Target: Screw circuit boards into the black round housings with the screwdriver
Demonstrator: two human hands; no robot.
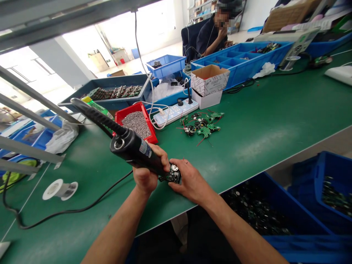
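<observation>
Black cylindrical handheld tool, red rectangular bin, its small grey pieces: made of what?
Black cylindrical handheld tool: probably plastic, satin; soft highlights.
Red rectangular bin: likely plastic, slight sheen; uniform colour.
Small grey pieces: possibly metal, silvery; speckled glints, too small to confirm.

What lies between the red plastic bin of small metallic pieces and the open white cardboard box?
In the head view, a long white-and-blue plastic power strip and, nearer the bin, a looped white cable.
</observation>
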